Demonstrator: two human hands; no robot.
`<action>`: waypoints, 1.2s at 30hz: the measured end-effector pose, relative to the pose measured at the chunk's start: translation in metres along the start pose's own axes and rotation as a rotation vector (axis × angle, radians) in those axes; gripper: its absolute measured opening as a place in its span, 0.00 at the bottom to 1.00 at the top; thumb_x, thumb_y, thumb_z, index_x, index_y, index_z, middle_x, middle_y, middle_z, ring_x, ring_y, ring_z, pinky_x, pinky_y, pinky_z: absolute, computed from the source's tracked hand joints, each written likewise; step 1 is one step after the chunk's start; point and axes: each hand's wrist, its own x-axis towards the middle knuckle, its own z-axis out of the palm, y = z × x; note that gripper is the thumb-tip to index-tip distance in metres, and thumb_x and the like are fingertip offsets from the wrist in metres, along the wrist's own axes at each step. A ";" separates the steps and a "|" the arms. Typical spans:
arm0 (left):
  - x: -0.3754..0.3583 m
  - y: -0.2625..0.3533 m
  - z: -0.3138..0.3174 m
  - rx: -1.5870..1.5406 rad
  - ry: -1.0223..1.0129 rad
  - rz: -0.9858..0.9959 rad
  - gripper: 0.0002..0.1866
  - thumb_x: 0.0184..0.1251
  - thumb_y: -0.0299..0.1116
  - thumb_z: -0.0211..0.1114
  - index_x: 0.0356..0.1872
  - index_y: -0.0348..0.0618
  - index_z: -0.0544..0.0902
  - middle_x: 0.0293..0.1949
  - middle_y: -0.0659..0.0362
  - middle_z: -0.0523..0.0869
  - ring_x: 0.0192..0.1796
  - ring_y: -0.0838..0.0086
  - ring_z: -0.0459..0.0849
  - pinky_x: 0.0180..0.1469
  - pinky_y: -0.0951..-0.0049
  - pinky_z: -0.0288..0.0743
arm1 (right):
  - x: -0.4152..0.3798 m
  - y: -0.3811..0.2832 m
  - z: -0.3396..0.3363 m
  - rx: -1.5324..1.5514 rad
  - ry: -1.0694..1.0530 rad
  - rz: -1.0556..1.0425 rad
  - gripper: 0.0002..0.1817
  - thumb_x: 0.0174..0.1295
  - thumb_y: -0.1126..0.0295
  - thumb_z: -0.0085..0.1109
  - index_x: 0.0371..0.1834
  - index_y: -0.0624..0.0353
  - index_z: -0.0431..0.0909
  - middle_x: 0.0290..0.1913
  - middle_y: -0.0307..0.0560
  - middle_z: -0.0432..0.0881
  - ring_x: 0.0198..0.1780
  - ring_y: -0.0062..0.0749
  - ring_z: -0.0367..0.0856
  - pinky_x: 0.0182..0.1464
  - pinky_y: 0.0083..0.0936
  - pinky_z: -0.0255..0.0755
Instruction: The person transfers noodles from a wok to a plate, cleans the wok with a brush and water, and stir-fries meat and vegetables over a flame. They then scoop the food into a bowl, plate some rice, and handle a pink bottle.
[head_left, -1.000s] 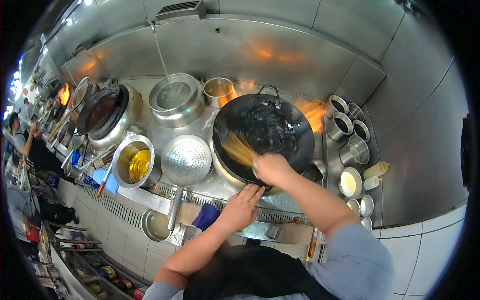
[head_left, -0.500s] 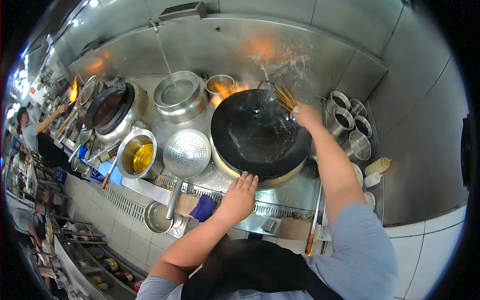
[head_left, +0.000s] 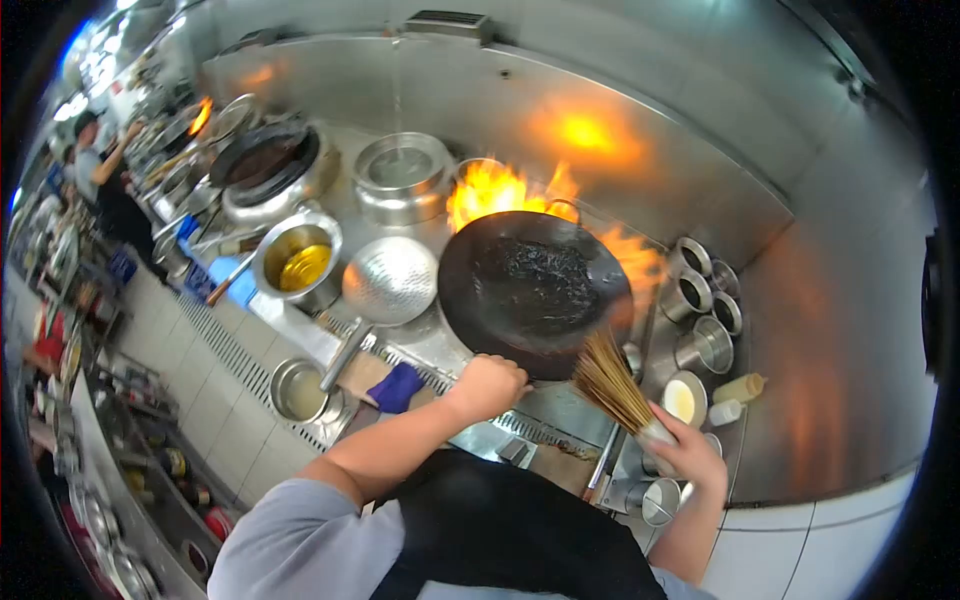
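Note:
A large black wok sits tilted over a burner, with flames rising behind it and along its right side. My left hand is closed on the wok's near rim. My right hand grips the handle end of a bamboo wok brush, held low at the right, its bristles fanning up toward the wok's near right edge. The inside of the wok looks wet and dark.
A perforated ladle rests left of the wok, beside a pot of yellow oil. Seasoning tins line the right side. A blue cloth lies on the front ledge. Another person works at the far left.
My right hand has drawn the brush from the wok's far rim down to the near right. My left hand has closed on the rim and the wok is tipped. The flames have grown.

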 end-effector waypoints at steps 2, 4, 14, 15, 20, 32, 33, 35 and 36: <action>-0.013 0.006 -0.002 -0.076 0.105 0.014 0.16 0.59 0.45 0.63 0.20 0.43 0.81 0.22 0.56 0.82 0.32 0.59 0.84 0.36 0.59 0.77 | -0.030 -0.010 -0.005 -0.029 -0.003 0.084 0.37 0.56 0.76 0.62 0.72 0.55 0.61 0.62 0.48 0.76 0.61 0.26 0.73 0.64 0.22 0.62; -0.017 0.011 -0.010 -0.096 0.132 -0.003 0.16 0.59 0.44 0.64 0.20 0.43 0.80 0.22 0.55 0.82 0.31 0.58 0.84 0.36 0.59 0.77 | -0.054 -0.009 -0.002 0.059 0.023 0.061 0.38 0.55 0.77 0.62 0.72 0.57 0.61 0.63 0.47 0.75 0.62 0.26 0.72 0.64 0.22 0.61; 0.001 0.014 -0.039 -0.226 0.328 -0.103 0.19 0.56 0.45 0.67 0.19 0.39 0.78 0.23 0.51 0.81 0.32 0.54 0.82 0.34 0.57 0.76 | -0.071 0.005 0.001 0.447 0.118 -0.013 0.37 0.55 0.76 0.64 0.70 0.68 0.60 0.64 0.50 0.73 0.63 0.30 0.70 0.66 0.25 0.59; 0.003 0.013 -0.041 -0.259 0.372 -0.123 0.19 0.56 0.45 0.67 0.19 0.39 0.78 0.24 0.50 0.81 0.33 0.53 0.82 0.34 0.57 0.76 | -0.070 0.006 0.001 0.445 0.116 -0.017 0.37 0.55 0.76 0.64 0.70 0.68 0.60 0.64 0.50 0.73 0.63 0.30 0.70 0.66 0.25 0.59; 0.016 0.005 -0.052 -0.322 0.512 -0.241 0.20 0.54 0.45 0.71 0.18 0.38 0.78 0.22 0.49 0.80 0.29 0.50 0.81 0.32 0.57 0.74 | -0.066 0.007 0.008 0.374 0.089 -0.012 0.37 0.57 0.76 0.65 0.70 0.67 0.61 0.63 0.47 0.73 0.62 0.27 0.70 0.65 0.24 0.60; 0.057 -0.045 -0.113 -0.661 0.606 -0.522 0.21 0.58 0.45 0.70 0.29 0.31 0.83 0.24 0.44 0.83 0.26 0.61 0.84 0.33 0.63 0.75 | -0.049 0.049 0.043 0.093 0.024 0.080 0.33 0.58 0.73 0.63 0.68 0.61 0.66 0.61 0.51 0.76 0.58 0.28 0.75 0.60 0.24 0.66; 0.063 -0.058 -0.115 -0.643 0.636 -0.522 0.20 0.58 0.44 0.70 0.29 0.31 0.84 0.24 0.44 0.84 0.27 0.63 0.84 0.34 0.63 0.75 | -0.047 0.050 0.047 0.055 0.041 0.083 0.32 0.59 0.73 0.62 0.69 0.61 0.65 0.61 0.53 0.76 0.57 0.30 0.75 0.59 0.24 0.67; 0.071 -0.066 -0.138 -0.897 0.595 -0.626 0.19 0.57 0.42 0.72 0.30 0.30 0.84 0.25 0.57 0.84 0.28 0.76 0.79 0.33 0.71 0.72 | -0.041 0.062 0.059 0.020 0.055 0.093 0.32 0.59 0.72 0.61 0.69 0.61 0.65 0.61 0.55 0.76 0.57 0.31 0.76 0.59 0.25 0.68; 0.072 -0.063 -0.155 -0.931 0.611 -0.630 0.18 0.57 0.41 0.72 0.30 0.31 0.84 0.25 0.57 0.84 0.28 0.77 0.79 0.33 0.72 0.72 | -0.031 0.073 0.068 0.017 0.106 0.072 0.33 0.60 0.71 0.60 0.70 0.60 0.63 0.60 0.56 0.77 0.56 0.34 0.77 0.57 0.25 0.69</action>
